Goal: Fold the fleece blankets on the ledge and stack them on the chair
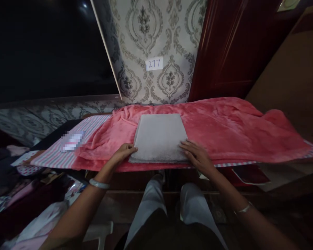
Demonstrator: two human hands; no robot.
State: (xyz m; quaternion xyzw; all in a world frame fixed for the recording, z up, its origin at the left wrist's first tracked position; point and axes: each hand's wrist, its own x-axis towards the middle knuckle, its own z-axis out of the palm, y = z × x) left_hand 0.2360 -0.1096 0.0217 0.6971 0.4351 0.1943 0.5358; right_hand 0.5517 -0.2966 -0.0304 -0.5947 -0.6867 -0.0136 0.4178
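A folded grey plush cloth lies flat as a neat rectangle, its layers showing along the near and left edges. My left hand is at its left edge near the front corner, fingers drawn together on the border, with a pale bangle on the wrist. Across from it, my right hand rests on the right edge with its fingers stretched out over the top. Beneath the cloth is a pink fleece blanket, rumpled on both sides and at the back.
A striped cover shows under the blanket, with a blurred packet on it. The large dark screen stands at the back left. Clothes are heaped low on the left, beside a white stool. A cardboard-like panel is at the right.
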